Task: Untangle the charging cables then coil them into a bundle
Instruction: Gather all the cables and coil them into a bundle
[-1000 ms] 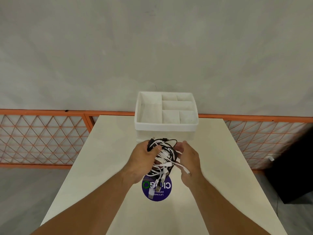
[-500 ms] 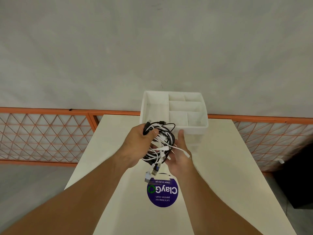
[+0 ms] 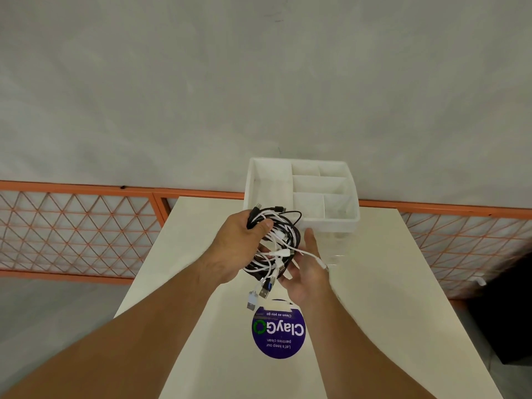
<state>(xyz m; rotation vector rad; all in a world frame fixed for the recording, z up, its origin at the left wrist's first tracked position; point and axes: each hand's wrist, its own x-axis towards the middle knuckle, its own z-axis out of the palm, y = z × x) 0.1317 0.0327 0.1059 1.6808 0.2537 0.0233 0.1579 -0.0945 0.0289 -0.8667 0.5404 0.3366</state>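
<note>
Left-hand fingers [image 3: 266,226]: curled and clamped round the upper left side of the cable tangle [image 3: 273,246], thumb pressed over the strands. Left hand [image 3: 239,249] shows its back to the camera.

Right-hand fingers [image 3: 310,236]: extended and slightly apart, not closed on anything. Right hand [image 3: 306,269] is palm-up just beside and under the tangle's right side; one white lead [image 3: 312,256] drapes across the palm. Whether the palm bears the bundle's weight cannot be told.

Cable tangle: mixed black and white charging leads in a loose knot, held in the air above the worktop [image 3: 374,298], between the two hands. Several plugs stick out at the top. Two USB-type plugs [image 3: 257,295] dangle from the bottom, one silvery-white, one dark.

Round purple sticker [image 3: 278,329] lies flat on the worktop, below the hanging plugs. It reads upside down from this view: "ClayGo" in large white letters with a green circular-arrow mark, "Clean as you go" on a band near its top edge, "Let's keep our pantries clean" below.

White divided organiser box [image 3: 331,223] stands at the worktop's far edge, just behind the hands; several compartments visible, contents not discernible.

Orange lattice railing [image 3: 72,234] runs behind the worktop, grey wall [image 3: 259,82] beyond.
</note>
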